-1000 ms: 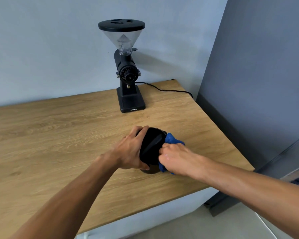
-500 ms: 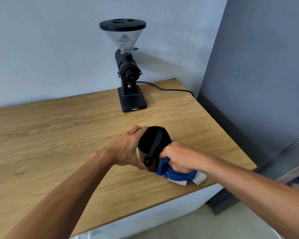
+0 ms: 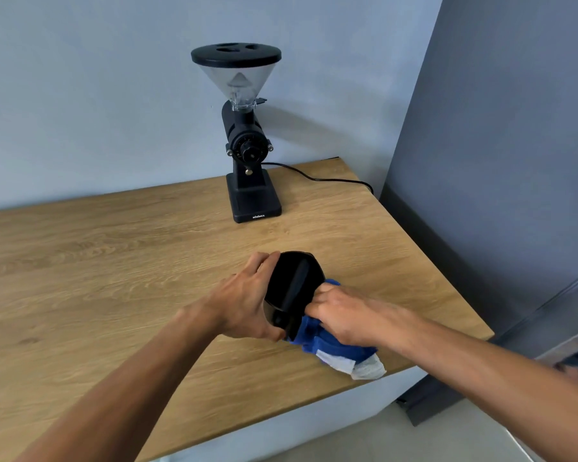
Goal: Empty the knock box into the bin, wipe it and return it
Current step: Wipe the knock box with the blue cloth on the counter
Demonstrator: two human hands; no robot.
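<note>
Pale blue wall [image 3: 80, 95] and a darker grey panel [image 3: 514, 128] frame a wooden counter [image 3: 97, 278], and on its near right part sits the black knock box [image 3: 292, 281], tilted so its open mouth faces up and toward the camera, with the knock bar [image 3: 294, 285] crossing the opening. The left hand [image 3: 244, 305] is wrapped around the box's left wall, fingers curled over the far rim and thumb low on the near side, clamped on it. The right hand [image 3: 341, 315] is closed around a blue cloth [image 3: 334, 345] and presses it against the box's right side, fingers bunched at the rim. The cloth trails down from that hand onto the counter, and a white part of it [image 3: 364, 366] lies near the counter's front edge. Farther back, well apart from the box, a black coffee grinder [image 3: 247, 145] stands upright near the wall, its clear hopper [image 3: 236, 81] topped by a black lid. A black cable [image 3: 314, 178] runs from the grinder's base toward the counter's right rear corner. Below the counter's right edge a bit of grey floor [image 3: 364, 438] shows.
</note>
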